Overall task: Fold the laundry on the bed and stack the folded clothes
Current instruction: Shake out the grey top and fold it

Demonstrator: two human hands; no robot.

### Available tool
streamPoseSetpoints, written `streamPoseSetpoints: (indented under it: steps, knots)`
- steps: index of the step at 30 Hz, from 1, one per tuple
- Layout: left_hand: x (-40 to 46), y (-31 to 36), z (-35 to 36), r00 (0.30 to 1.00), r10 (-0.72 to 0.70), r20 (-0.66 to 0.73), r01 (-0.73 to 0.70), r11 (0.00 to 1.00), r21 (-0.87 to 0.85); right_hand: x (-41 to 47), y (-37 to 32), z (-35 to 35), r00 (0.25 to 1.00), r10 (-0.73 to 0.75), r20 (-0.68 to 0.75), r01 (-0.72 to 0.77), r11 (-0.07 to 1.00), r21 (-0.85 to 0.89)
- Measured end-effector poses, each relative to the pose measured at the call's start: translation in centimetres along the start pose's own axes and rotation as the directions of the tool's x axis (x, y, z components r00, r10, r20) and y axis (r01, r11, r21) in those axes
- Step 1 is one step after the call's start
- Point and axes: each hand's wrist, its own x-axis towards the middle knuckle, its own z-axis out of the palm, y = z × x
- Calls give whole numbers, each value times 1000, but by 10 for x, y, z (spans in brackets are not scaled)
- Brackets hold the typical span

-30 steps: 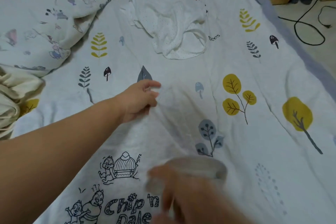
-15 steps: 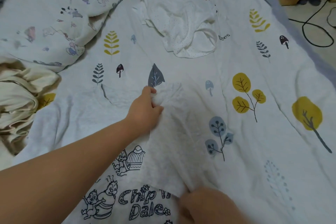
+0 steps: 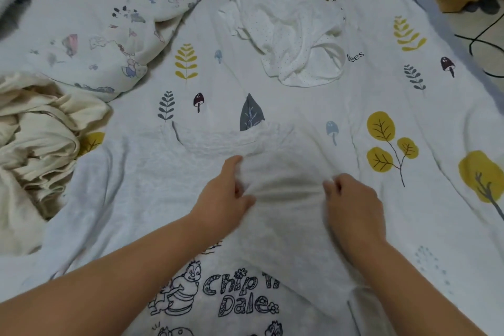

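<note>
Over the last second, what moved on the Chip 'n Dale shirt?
The right hand came up from the bottom edge and now pinches the white T-shirt beside the left hand, which slid back toward the person, still gripping it. The dotted white garment and cream clothes stayed put.

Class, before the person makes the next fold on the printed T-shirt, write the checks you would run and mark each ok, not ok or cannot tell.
1. Left hand grips the T-shirt: ok.
2. Right hand grips the same fold: ok.
3. T-shirt lies flat, free of wrinkles: not ok, bunched between the hands.
4. Dotted white garment lies apart from the T-shirt: ok.
5. Cream garment clear of the sleeve: cannot tell.
6. Folded stack started: cannot tell.
</note>
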Motion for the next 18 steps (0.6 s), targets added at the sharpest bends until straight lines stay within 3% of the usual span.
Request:
streamPoseSetpoints:
  steps: [2, 5, 8, 11, 13, 15, 17, 18]
  knots:
    - [-4, 0, 4, 1000, -1, -15, 2, 999, 39, 3, -1, 3, 1000, -11, 15, 13, 996, -88]
    - [-8, -4, 3, 998, -58, 28, 52, 985, 162, 13, -17, 8, 974, -223, -48, 216, 969, -118]
    - [-15, -9, -2, 988, -86, 125, 59, 976, 209, 36, -43, 10, 882, -469, 36, 467, 862, -197]
    - [-22, -16, -2, 994, -69, 83, 50, 976, 211, 55, -54, 13, 836, -522, 171, 537, 710, -456]
    - [-28, -16, -2, 998, -37, -41, 47, 951, 306, 63, -56, 12, 885, -457, 84, 428, 731, -532]
    - [-32, -21, 0, 981, 123, -147, -20, 829, 559, 56, -60, 14, 900, -426, -93, 347, 829, -439]
    - [-36, -28, -2, 929, 290, -230, -66, 740, 669, 37, -62, 23, 848, -484, -215, 417, 861, -291]
    - [-37, -31, -5, 946, 262, -189, -61, 720, 692, 24, -63, 30, 824, -525, -215, 465, 842, -273]
